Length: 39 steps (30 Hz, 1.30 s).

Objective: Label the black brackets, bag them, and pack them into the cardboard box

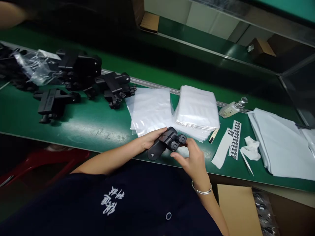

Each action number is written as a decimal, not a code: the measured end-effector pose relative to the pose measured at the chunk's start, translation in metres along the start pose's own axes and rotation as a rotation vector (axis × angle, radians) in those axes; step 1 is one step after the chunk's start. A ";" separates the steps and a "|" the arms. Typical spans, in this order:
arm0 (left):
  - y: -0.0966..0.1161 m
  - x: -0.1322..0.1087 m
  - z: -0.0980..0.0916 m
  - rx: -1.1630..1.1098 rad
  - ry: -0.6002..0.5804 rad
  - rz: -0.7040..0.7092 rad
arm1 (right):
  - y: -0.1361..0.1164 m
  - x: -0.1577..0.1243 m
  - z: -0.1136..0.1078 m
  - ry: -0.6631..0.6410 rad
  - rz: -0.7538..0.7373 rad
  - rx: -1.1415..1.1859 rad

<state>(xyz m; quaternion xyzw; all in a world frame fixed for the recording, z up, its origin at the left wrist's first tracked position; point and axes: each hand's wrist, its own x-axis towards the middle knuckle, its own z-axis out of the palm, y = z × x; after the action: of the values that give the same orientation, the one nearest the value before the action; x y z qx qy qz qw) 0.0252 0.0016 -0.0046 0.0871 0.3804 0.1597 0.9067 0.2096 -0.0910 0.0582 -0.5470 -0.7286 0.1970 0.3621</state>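
A black plastic bracket with two round knobs [165,143] is held at the table's front edge, close to my body. My left hand [150,139] grips it from the left, its fingers partly hidden behind the part. At its right end, my right hand [193,157] has the fingertips at the upper knob and the thumb by the lower one. Just behind them lie clear plastic bags [153,109] and a thick stack of white, translucent bags [197,106]. Similar black brackets [114,87] lie to the left, one of them alone [55,102] nearer the front.
More black brackets [80,67] and a crumpled clear bag [36,67] are at the far left. On the right are a small bottle [230,109], label strips [235,139], tweezers [246,163], a crumpled white piece [251,148] and white sheets [283,144]. A shelf edge overhangs the back.
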 end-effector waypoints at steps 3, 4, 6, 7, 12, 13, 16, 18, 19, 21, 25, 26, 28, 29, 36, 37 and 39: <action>0.003 -0.005 -0.001 0.070 0.212 0.107 | 0.047 -0.008 -0.034 0.083 0.226 0.046; 0.005 -0.007 -0.004 0.133 0.289 0.183 | 0.067 -0.014 -0.048 0.203 0.367 -0.005; 0.010 -0.009 -0.014 0.348 0.403 0.396 | 0.107 -0.031 -0.077 0.383 0.692 -0.225; 0.013 -0.009 -0.020 0.492 0.443 0.504 | 0.124 -0.041 -0.088 0.375 0.852 -0.334; 0.024 -0.006 -0.036 1.165 0.669 0.779 | 0.167 -0.065 -0.097 0.313 1.129 -0.488; 0.024 -0.008 -0.033 1.284 0.721 0.804 | 0.171 -0.063 -0.093 0.324 1.124 -0.490; 0.021 -0.018 -0.008 1.554 0.809 0.899 | 0.187 -0.047 -0.089 0.353 1.064 -0.488; 0.016 -0.021 0.015 1.624 0.744 0.949 | 0.201 -0.032 -0.093 0.369 1.003 -0.488; 0.012 -0.021 0.026 1.638 0.678 0.958 | 0.209 -0.025 -0.097 0.372 0.973 -0.486; 0.003 -0.016 0.047 1.668 0.528 0.953 | 0.224 -0.014 -0.105 0.359 0.915 -0.476; -0.015 -0.002 0.075 1.713 0.277 0.877 | 0.243 -0.008 -0.111 0.285 0.776 -0.429; -0.019 0.001 0.080 1.714 0.236 0.854 | 0.244 -0.009 -0.111 0.273 0.740 -0.418; -0.024 0.008 0.090 1.708 0.178 0.813 | 0.245 -0.013 -0.110 0.268 0.682 -0.399; -0.026 0.011 0.095 1.706 0.155 0.795 | 0.244 -0.014 -0.109 0.277 0.664 -0.389; -0.030 0.034 0.123 1.621 0.081 0.813 | 0.197 -0.025 -0.104 0.375 0.580 -0.216; -0.031 0.037 0.126 1.577 0.083 0.831 | 0.183 -0.028 -0.101 0.356 0.544 -0.154; -0.033 0.041 0.131 1.474 0.049 0.816 | 0.156 -0.036 -0.093 0.280 0.438 0.016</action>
<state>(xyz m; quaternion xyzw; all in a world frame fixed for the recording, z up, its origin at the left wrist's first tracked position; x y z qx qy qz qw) 0.1537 -0.0194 0.0501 0.7841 0.3454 0.1875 0.4804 0.3859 -0.0848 0.0014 -0.7107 -0.5341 0.1986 0.4126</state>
